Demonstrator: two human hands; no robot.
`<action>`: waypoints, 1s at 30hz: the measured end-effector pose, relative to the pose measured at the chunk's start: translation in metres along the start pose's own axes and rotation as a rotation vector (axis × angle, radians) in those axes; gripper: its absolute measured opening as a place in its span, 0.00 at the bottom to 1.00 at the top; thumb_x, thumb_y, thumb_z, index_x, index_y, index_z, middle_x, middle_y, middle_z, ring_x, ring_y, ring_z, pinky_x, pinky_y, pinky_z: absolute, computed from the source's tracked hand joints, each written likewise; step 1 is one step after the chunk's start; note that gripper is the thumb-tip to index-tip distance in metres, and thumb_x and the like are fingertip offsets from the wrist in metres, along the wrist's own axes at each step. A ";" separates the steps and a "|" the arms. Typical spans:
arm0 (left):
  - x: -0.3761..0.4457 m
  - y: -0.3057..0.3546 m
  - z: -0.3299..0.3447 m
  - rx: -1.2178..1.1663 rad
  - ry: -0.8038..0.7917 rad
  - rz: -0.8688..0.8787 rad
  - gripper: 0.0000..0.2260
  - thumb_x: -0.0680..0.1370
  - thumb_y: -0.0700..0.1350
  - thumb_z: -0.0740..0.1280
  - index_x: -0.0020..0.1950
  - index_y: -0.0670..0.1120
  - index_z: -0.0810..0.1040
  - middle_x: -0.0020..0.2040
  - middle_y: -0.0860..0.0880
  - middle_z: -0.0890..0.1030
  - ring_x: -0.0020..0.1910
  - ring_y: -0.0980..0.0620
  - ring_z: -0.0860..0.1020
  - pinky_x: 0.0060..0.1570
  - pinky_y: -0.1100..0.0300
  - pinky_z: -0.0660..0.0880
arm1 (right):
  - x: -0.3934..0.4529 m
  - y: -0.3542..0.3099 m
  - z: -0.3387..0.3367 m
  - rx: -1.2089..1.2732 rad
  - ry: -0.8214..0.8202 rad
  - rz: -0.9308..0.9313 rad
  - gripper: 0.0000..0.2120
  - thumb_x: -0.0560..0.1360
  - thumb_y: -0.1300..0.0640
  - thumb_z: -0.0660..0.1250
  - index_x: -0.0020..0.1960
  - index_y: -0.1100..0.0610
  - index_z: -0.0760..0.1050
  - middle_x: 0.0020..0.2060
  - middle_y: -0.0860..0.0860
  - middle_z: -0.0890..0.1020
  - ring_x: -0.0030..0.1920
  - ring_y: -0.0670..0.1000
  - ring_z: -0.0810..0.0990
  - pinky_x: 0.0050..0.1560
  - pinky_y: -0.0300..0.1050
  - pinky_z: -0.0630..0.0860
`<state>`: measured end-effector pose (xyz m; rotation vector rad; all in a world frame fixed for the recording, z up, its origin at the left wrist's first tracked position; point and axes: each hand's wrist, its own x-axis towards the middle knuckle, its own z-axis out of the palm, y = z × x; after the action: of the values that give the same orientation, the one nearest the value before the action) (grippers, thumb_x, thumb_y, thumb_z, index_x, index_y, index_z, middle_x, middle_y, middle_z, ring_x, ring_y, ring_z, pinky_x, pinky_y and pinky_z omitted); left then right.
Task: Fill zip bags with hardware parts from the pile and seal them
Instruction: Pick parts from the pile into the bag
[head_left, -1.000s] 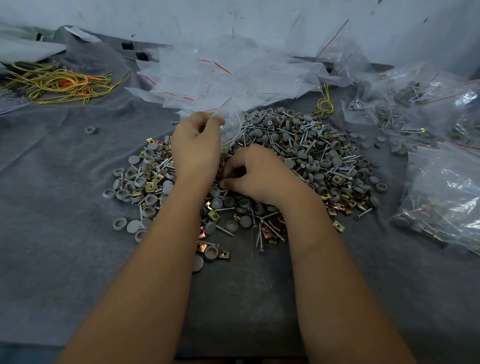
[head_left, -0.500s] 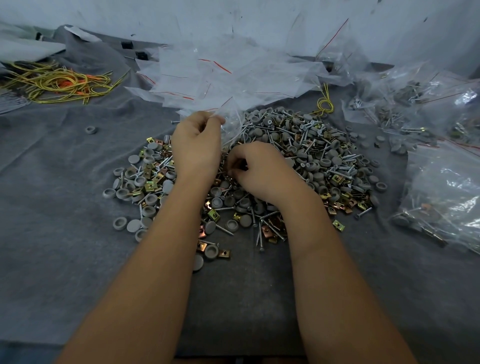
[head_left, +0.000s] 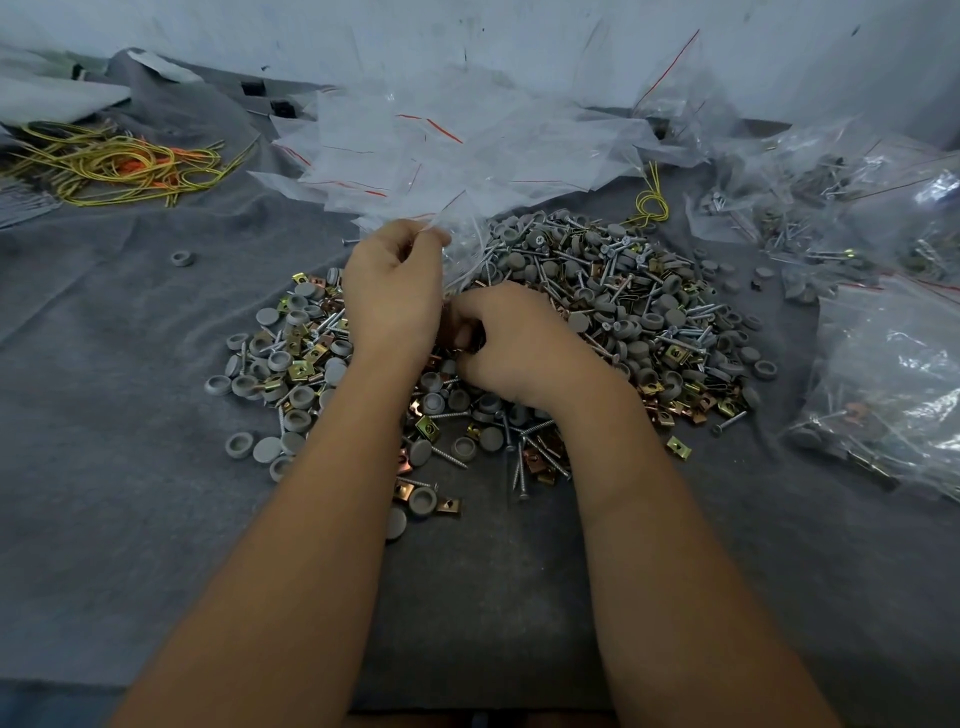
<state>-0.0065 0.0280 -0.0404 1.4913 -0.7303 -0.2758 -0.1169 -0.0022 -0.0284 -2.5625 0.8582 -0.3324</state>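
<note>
Our left hand (head_left: 390, 296) pinched the thin, slippery bag (head_left: 462, 244) at its rim; our right hand (head_left: 511, 343) curled around small hard parts (head_left: 623, 306) beside those fingers.

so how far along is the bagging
Done: filled bags lie at the right. In hand: the left hand pinches a clear bag by its top, while the right hand has its fingers curled in the pile, apparently picking parts. Left: the pile is large and many empty bags wait behind it.
</note>
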 end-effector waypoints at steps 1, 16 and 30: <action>0.000 0.000 0.000 0.000 0.001 0.004 0.10 0.76 0.42 0.63 0.40 0.51 0.81 0.18 0.58 0.67 0.20 0.60 0.63 0.23 0.65 0.60 | 0.000 -0.001 0.001 -0.008 0.021 -0.010 0.07 0.69 0.64 0.68 0.46 0.57 0.78 0.42 0.51 0.82 0.47 0.55 0.78 0.51 0.51 0.77; -0.004 0.004 -0.001 -0.027 -0.019 -0.010 0.09 0.77 0.41 0.63 0.42 0.49 0.81 0.18 0.57 0.66 0.20 0.59 0.62 0.22 0.66 0.59 | 0.003 0.007 -0.003 0.581 0.715 0.057 0.14 0.67 0.70 0.68 0.44 0.52 0.78 0.50 0.50 0.79 0.41 0.42 0.80 0.43 0.38 0.76; -0.006 0.000 -0.001 0.060 -0.085 0.089 0.08 0.77 0.45 0.63 0.44 0.48 0.82 0.22 0.58 0.71 0.24 0.59 0.66 0.31 0.59 0.66 | 0.005 0.007 -0.003 0.556 0.706 0.020 0.12 0.71 0.65 0.73 0.42 0.47 0.81 0.53 0.47 0.74 0.58 0.48 0.77 0.54 0.41 0.76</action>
<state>-0.0103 0.0320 -0.0418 1.5064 -0.8777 -0.2527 -0.1176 -0.0110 -0.0287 -1.9079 0.8511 -1.3143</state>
